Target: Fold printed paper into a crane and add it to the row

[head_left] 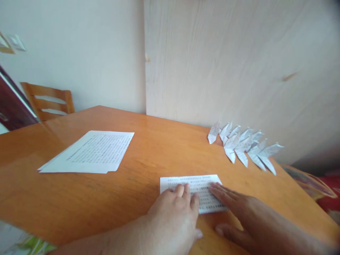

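Note:
A printed sheet of paper (204, 182), folded into a smaller rectangle, lies flat on the wooden table (143, 156) in front of me. My left hand (176, 209) rests on its left and middle part, fingers slightly bent and apart, thumb below the near edge. On the paper's right side my right hand (236, 205) lies with its fingers stretched out and its thumb spread away on the table. Neither hand grips anything. Part of the paper's near edge is hidden under my left hand.
A stack of printed sheets (98, 152) lies at the left. Several folded paper pieces (243, 143) stand in rows at the back right, near the wall panel (212, 63). A wooden chair (49, 101) stands beyond the table's far left edge. Something white and green (23, 241) sits at the lower left.

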A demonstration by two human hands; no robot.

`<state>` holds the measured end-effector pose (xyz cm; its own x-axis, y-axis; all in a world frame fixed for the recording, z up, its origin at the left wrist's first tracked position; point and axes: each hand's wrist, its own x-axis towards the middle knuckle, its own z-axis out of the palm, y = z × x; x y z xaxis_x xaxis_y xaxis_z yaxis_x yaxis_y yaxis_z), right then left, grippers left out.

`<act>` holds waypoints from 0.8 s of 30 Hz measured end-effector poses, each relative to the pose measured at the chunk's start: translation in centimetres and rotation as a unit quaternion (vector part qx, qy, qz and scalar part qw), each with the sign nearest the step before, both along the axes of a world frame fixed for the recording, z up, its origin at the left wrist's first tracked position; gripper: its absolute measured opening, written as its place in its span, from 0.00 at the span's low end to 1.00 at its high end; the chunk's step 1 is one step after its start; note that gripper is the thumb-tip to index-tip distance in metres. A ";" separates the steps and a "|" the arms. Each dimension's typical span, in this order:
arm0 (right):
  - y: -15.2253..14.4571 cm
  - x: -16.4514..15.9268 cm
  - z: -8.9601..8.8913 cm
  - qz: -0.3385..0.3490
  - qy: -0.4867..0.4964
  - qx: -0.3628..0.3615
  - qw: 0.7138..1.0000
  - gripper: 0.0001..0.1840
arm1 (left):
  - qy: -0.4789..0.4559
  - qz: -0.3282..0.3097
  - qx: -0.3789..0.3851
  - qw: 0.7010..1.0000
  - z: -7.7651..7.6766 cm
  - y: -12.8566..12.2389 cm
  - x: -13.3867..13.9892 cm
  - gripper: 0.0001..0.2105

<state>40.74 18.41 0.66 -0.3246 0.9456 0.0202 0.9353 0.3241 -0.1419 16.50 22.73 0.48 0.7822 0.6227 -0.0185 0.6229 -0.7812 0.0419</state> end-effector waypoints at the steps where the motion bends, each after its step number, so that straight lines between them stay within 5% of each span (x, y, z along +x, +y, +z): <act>1: -0.2 0.1 0.1 0.001 0.007 -0.012 1.000 0.40 | -0.001 0.000 0.000 1.000 0.0 0.0 -0.1 0.34; 9: -0.7 -0.1 1.0 0.006 0.011 -0.117 0.993 0.56 | -0.018 -0.008 -0.013 1.000 0.8 0.0 -0.8 0.31; 24: -1.4 -0.9 0.5 0.029 0.051 -0.099 0.993 0.65 | -0.021 -0.009 -0.024 0.999 2.3 -0.4 -0.6 0.32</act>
